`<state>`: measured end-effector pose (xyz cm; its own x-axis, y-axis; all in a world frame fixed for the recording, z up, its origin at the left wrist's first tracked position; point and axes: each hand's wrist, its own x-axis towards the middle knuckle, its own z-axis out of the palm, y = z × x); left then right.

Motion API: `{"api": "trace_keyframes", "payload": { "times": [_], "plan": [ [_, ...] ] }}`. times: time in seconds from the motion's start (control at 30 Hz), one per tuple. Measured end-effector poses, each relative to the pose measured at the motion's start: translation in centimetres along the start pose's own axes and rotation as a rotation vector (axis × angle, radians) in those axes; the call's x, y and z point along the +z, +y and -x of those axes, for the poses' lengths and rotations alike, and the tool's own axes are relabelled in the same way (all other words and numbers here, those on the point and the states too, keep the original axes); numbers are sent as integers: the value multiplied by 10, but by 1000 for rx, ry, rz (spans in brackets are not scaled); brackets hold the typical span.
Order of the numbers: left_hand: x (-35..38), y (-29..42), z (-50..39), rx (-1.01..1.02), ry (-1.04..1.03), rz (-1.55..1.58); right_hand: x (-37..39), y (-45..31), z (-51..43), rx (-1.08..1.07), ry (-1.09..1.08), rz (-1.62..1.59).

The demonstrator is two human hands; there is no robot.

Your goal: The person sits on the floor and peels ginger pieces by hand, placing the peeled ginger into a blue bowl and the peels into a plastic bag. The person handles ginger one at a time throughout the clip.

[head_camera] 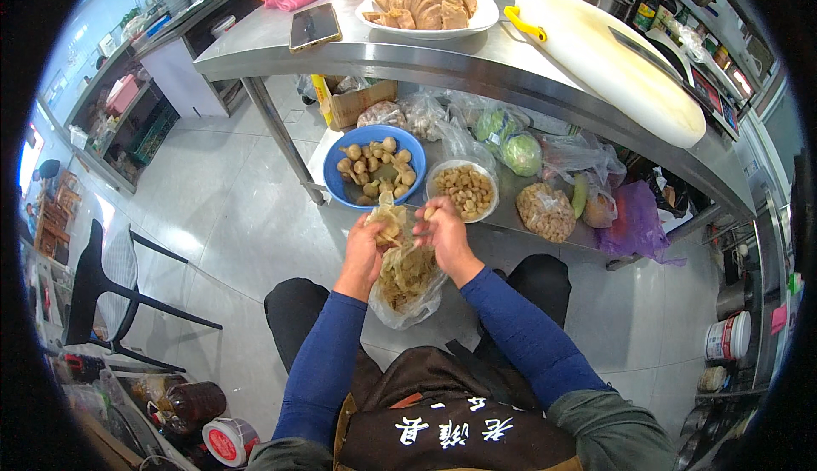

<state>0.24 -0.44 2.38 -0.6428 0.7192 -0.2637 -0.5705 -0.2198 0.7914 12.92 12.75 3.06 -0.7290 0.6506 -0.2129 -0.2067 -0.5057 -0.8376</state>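
Note:
My left hand (364, 251) holds a partly peeled garlic bulb (388, 231) with loose papery skin standing up from it. Close beside it, my right hand (452, 235) pinches a pale garlic clove (430, 213) at its fingertips; some fingers are blurred. Below both hands, a clear plastic bag (408, 320) lies filled with garlic skins (405, 273). Whole brownish garlic bulbs (386, 149) sit in a blue plastic basin (332, 180), which has some liquid in it. To its right, a white bowl (434, 200) contains loose garlic cloves (464, 187).
Overhead runs a steel table (319, 62) bearing a plate (424, 32) of sliced food, a phone (315, 27) and a white cutting board (593, 56) with a knife. Bagged vegetables (520, 152) crowd the lower shelf. A chair (118, 286) stands at left.

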Motion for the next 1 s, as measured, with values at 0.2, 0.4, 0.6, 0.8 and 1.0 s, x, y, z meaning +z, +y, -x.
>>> {"api": "trace_keyframes", "payload": {
  "times": [0.2, 0.4, 0.6, 0.8, 1.0],
  "plan": [
    [6, -11, -4, 14, -49, -54, 7, 36, 10, 64, -95, 442],
    [-2, -17, -8, 169, -99, -488, 5, 20, 8, -360, -173, 816],
    [0, 8, 5, -120, -214, -218, -6, 8, 7, 53, -376, 402],
    [5, 9, 12, -53, -200, -179, -11, -3, 6, 413, -352, 160],
    [5, -3, 10, 71, -23, -332, -5, 25, -3, -1, -204, 549]
  ]
}}
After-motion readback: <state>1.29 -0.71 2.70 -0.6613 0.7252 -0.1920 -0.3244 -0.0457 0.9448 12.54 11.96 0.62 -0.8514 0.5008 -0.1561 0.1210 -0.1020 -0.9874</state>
